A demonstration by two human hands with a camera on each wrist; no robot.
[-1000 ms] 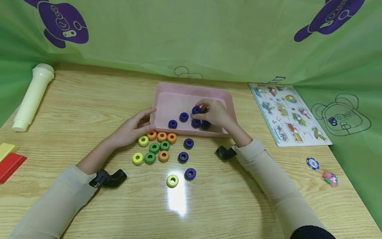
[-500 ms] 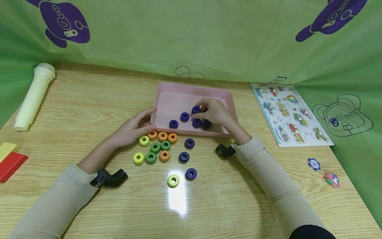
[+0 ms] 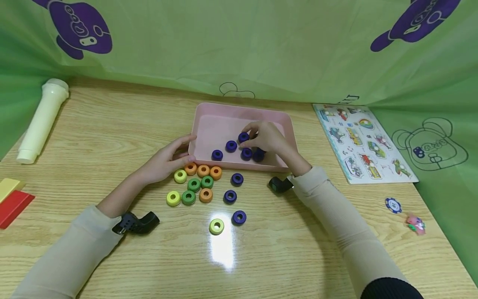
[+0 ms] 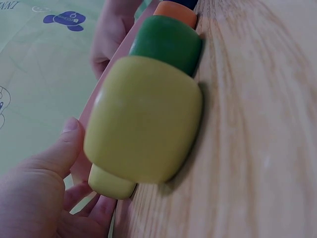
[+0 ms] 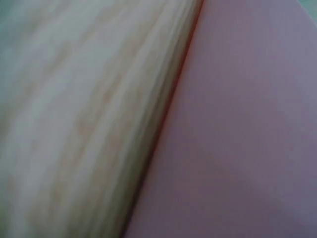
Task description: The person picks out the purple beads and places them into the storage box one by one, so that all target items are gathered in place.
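A shallow pink tray (image 3: 213,124) lies on the table with several dark blue rings (image 3: 231,146) inside, toward its front. My left hand (image 3: 167,161) grips its front left corner, thumb on the front wall and fingers at the left side. Over the tray, my right hand (image 3: 267,139) pinches another blue ring (image 3: 243,137) between thumb and fingers. Before the tray lie several orange rings (image 3: 203,170), green rings (image 3: 193,185) and yellow rings (image 3: 173,198), plus 3 blue rings. The right wrist view has only the tray wall (image 5: 237,129) and blurred wood; that hand is out of its frame.
A pale tube with a wider end (image 3: 42,120) lies at the far left, with yellow and red blocks (image 3: 15,207) nearer. On the right are a picture puzzle board (image 3: 364,143), a blue-white chip (image 3: 393,205) and a small pink figure (image 3: 415,224). A green curtain (image 3: 239,50) hangs behind.
My right hand has shifted slightly left and away from me with the blue ring. My left hand stays at the tray corner, and the rings on the table lie as before.
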